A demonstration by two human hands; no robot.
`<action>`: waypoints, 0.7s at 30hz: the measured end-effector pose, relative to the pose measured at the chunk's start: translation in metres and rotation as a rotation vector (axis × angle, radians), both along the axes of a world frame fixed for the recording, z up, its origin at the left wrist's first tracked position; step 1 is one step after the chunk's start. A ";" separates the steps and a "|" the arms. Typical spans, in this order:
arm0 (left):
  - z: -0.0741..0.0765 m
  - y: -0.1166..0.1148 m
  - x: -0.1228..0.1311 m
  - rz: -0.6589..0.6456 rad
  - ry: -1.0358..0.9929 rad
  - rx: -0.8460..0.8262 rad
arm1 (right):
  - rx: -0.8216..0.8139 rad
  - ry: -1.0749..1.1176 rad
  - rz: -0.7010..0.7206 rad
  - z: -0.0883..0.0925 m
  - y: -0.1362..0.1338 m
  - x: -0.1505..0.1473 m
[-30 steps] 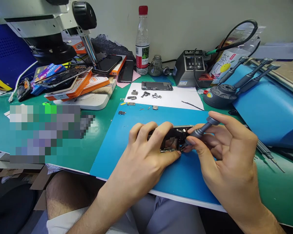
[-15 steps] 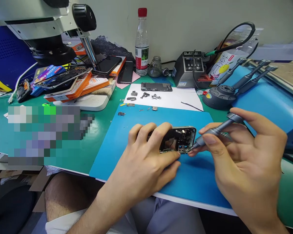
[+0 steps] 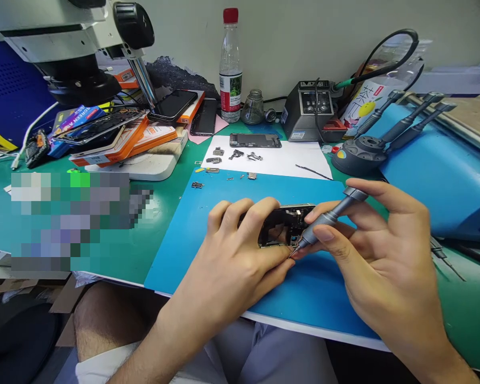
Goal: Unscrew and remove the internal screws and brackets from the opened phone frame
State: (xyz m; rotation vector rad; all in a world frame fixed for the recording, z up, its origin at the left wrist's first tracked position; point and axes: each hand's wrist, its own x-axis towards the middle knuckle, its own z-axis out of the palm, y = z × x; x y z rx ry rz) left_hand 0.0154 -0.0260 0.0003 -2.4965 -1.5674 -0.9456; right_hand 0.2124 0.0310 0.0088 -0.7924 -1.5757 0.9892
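The right hand (image 3: 388, 261) pinches a ribbed screwdriver (image 3: 326, 220); the left hand (image 3: 238, 258) grips an opened phone (image 3: 279, 226), probably light but fragile inside, so best taken by its edges. It stands tilted over the blue mat (image 3: 180, 234).

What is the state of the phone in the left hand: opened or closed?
Open: the phone in the left hand shows bare, uncovered inner parts on its visible side.

A microscope (image 3: 70, 45), soldering station (image 3: 309, 113), screwdriver stand (image 3: 359, 157) and loose phone parts (image 3: 252, 176) mark this as a phone-repair workshop.
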 end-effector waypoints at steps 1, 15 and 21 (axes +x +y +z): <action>0.000 0.000 0.000 0.001 -0.001 -0.002 | -0.002 0.005 0.005 0.000 0.000 0.000; -0.001 0.000 -0.001 0.001 -0.001 0.003 | 0.034 -0.026 -0.016 0.003 0.001 -0.001; -0.002 0.001 -0.001 0.000 0.002 0.004 | 0.045 -0.022 -0.008 0.003 0.002 -0.001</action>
